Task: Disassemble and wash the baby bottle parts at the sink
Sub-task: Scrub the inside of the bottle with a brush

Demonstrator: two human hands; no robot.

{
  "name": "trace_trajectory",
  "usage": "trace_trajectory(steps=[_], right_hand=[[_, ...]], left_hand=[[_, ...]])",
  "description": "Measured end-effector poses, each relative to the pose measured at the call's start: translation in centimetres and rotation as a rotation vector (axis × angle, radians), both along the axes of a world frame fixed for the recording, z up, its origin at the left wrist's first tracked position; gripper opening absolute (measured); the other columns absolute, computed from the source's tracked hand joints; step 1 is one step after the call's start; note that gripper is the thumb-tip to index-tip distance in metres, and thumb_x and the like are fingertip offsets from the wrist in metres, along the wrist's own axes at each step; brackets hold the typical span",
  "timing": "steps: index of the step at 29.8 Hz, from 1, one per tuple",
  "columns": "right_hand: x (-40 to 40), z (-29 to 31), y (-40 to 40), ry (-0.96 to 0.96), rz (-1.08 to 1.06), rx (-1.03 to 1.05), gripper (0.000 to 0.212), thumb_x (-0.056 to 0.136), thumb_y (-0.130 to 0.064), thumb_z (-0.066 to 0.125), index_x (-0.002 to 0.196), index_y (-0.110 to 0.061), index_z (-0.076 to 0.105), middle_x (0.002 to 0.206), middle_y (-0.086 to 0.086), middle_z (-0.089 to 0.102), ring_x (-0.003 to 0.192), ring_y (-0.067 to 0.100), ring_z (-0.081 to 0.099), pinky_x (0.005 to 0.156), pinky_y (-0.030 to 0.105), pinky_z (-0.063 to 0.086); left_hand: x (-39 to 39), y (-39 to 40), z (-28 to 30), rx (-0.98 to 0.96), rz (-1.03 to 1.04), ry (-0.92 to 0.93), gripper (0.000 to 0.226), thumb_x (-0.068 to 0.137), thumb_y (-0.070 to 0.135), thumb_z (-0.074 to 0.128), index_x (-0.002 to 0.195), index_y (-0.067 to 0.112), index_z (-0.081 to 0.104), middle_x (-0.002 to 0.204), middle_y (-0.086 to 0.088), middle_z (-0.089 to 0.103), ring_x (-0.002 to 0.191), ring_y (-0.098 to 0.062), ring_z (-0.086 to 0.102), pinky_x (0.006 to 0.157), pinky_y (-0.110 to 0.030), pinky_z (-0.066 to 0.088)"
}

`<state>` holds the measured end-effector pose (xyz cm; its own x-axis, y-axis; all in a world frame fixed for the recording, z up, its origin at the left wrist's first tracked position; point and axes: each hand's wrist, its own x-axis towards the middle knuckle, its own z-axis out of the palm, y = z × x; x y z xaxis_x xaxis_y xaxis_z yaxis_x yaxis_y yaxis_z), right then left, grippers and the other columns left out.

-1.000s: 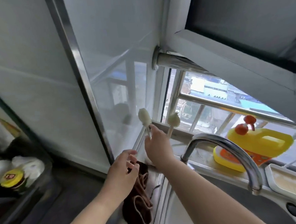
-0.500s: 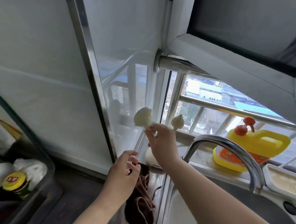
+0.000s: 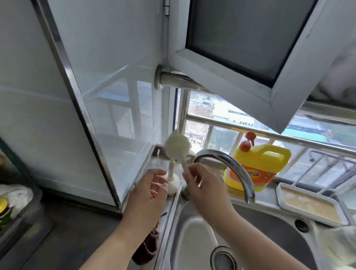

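Above the steel sink (image 3: 190, 233), right hand (image 3: 204, 187) pinches a pale round-headed bottle brush (image 3: 176, 146); left hand (image 3: 149, 190) hovers loosely spread beside its white stand (image 3: 173, 183).

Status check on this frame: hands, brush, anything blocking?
Right hand pinches brush by its handle, lifted. Left hand open, empty. Second brush stands in stand. Faucet close beside the grip.
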<state>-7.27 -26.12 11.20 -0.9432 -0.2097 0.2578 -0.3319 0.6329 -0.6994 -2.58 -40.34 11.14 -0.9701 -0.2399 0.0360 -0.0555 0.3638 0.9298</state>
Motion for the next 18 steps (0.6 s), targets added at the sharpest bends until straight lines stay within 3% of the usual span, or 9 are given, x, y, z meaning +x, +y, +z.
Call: trace_trajectory(steps=[2,6,10,13,15,16,18], right_hand=[[1.0,-1.2,2.8,-0.082,-0.013,0.046,0.015,0.093,-0.031,0.052,0.089,-0.021,0.062,0.077,-0.01,0.06,0.073,0.005,0.054,0.066,0.024,0.044],[2.6,-3.8,8.6,-0.169,-0.051,0.1,0.019,0.093,-0.033,0.052,0.082,-0.021,0.063,0.075,-0.008,0.063,0.069,0.005,0.057,0.068,0.026,0.048],[4.2,-6.2,13.5,-0.241,-0.08,0.193,0.019,0.091,-0.034,0.054,0.084,-0.019,0.064,0.076,-0.008,0.061,0.07,0.007,0.053,0.065,0.019,0.041],[4.6,-6.5,16.6,-0.297,-0.116,0.215,0.019,0.091,-0.034,0.054,0.077,-0.021,0.059,0.068,-0.012,0.054,0.062,0.003,0.048,0.057,0.013,0.035],[3.9,-5.8,18.5,-0.314,-0.189,0.164,0.016,0.091,-0.031,0.056,0.077,-0.024,0.058,0.064,-0.013,0.054,0.059,0.0,0.048,0.056,0.011,0.037],[3.3,-5.4,19.3,-0.31,-0.224,0.132,0.013,0.091,-0.03,0.057,0.079,-0.024,0.058,0.064,-0.013,0.055,0.061,-0.002,0.05,0.056,0.01,0.038],[2.0,-4.3,20.2,-0.292,-0.264,0.067,0.01,0.091,-0.028,0.057,0.083,-0.023,0.06,0.066,-0.013,0.057,0.063,-0.003,0.052,0.057,0.009,0.04]], left_hand=[[0.0,2.2,0.1,0.012,-0.013,-0.01,0.019,0.093,0.019,0.053,0.1,0.036,0.054,0.092,0.016,0.061,0.085,0.003,0.057,0.064,-0.006,0.041],[-0.2,6.3,0.2,-0.019,-0.071,0.018,0.016,0.093,0.023,0.054,0.1,0.037,0.055,0.093,0.017,0.062,0.082,0.007,0.057,0.066,-0.009,0.043],[-1.8,10.1,1.3,-0.019,-0.112,0.049,0.013,0.092,0.022,0.055,0.099,0.032,0.057,0.091,0.013,0.064,0.085,-0.003,0.061,0.07,-0.013,0.047],[-3.3,12.2,2.7,-0.043,-0.099,0.137,0.014,0.092,0.018,0.055,0.093,0.032,0.058,0.084,0.014,0.062,0.075,-0.01,0.062,0.071,-0.027,0.052],[-4.3,13.4,3.2,-0.121,-0.101,0.192,0.015,0.091,0.016,0.055,0.094,0.03,0.058,0.087,0.013,0.058,0.074,-0.003,0.058,0.071,-0.02,0.048],[-4.9,14.0,3.3,-0.174,-0.106,0.2,0.015,0.09,0.016,0.056,0.096,0.03,0.059,0.092,0.012,0.056,0.079,-0.001,0.056,0.075,-0.016,0.046],[-5.9,14.9,3.4,-0.304,-0.132,0.214,0.015,0.09,0.022,0.055,0.103,0.028,0.06,0.097,0.016,0.054,0.091,-0.007,0.057,0.094,-0.024,0.041]])
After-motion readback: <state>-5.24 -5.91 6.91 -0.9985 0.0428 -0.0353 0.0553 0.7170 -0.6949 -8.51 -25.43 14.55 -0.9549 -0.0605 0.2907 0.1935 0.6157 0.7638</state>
